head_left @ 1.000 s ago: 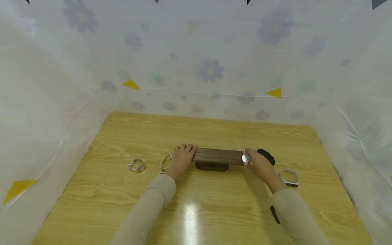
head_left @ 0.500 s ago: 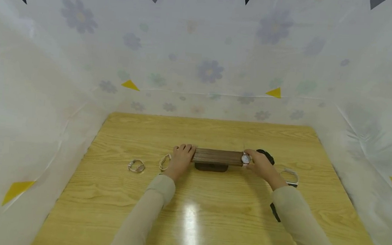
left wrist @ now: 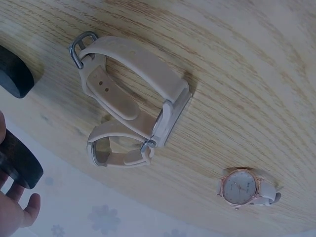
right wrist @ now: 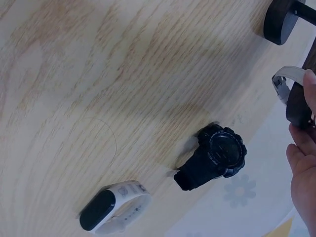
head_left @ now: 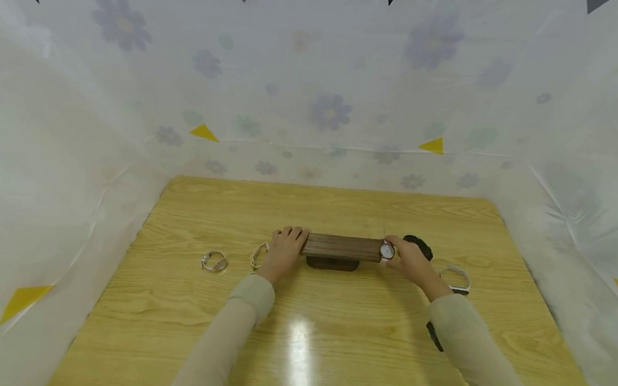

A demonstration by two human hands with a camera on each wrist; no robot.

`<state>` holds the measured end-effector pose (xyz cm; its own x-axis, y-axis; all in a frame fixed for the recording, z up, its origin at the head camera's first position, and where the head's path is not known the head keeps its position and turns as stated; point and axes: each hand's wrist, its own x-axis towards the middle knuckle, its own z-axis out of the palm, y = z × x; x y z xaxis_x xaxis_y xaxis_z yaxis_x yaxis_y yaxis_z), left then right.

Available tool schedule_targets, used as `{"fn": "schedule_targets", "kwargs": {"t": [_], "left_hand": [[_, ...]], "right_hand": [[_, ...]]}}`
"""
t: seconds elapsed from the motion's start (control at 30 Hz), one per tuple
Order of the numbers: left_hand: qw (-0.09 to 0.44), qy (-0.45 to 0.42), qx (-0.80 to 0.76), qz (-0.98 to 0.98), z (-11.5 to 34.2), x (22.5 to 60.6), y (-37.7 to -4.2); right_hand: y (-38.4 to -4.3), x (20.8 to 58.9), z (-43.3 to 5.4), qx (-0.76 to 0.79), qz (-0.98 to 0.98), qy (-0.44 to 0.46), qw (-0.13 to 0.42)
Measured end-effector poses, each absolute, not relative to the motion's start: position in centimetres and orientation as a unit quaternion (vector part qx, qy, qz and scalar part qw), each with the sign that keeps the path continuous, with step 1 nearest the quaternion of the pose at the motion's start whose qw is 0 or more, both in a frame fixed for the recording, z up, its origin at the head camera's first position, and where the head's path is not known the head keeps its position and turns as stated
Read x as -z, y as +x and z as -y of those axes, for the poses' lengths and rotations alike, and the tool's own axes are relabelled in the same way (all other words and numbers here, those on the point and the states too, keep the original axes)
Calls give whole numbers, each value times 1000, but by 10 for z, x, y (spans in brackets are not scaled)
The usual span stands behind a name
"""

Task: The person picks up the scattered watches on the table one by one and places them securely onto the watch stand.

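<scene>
A dark brown wooden watch stand [head_left: 344, 247], a horizontal bar on a rounded black base, stands mid-table in the head view. My left hand [head_left: 284, 252] grips the bar's left end, fingers over the top. At the right end, my right hand [head_left: 412, 264] pinches a wristwatch [head_left: 387, 251] with a round white dial, its light strap around the bar. In the right wrist view the strap [right wrist: 288, 74] and buckle show at the bar's dark end [right wrist: 298, 107], with the fingers [right wrist: 302, 140] just below. The left wrist view shows the bar's other end [left wrist: 22, 159], its tip bare.
Near my left hand lie a pale square-cased watch [left wrist: 133, 64], a smaller pale watch [left wrist: 118, 157] and a rose-gold round watch [left wrist: 240, 187]. Right of the stand are a black digital watch [right wrist: 219, 150] and a white fitness band [right wrist: 116, 207]. Another black object [head_left: 434, 337] lies beside my right sleeve.
The watch in my right hand has turned slightly on the bar, its dial now showing more clearly. My left hand and the stand keep nearly the same place.
</scene>
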<state>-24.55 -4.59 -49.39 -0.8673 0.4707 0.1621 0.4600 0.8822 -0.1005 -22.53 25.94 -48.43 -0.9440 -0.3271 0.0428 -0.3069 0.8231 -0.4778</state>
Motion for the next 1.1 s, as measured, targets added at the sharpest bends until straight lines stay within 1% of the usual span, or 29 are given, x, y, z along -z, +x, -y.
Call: {"fn": "schedule_targets", "kwargs": {"t": [0.2,0.53,0.83,1.1], "left_hand": [[91,-246,-11,965,46,492,-246],[99,-249,-14,963,46,490,-246],[104,-248,-20,963,46,491,-246],[106,-246,-19,963,46,492,-245]], "right_hand": [[-227,483,-245,243,-949,-200,23],[-234,479,-223,247,-945,-211,34],[-239,482,-210,250,-947,-197,44],[-241,478,-199,239,-951,-183,69]]}}
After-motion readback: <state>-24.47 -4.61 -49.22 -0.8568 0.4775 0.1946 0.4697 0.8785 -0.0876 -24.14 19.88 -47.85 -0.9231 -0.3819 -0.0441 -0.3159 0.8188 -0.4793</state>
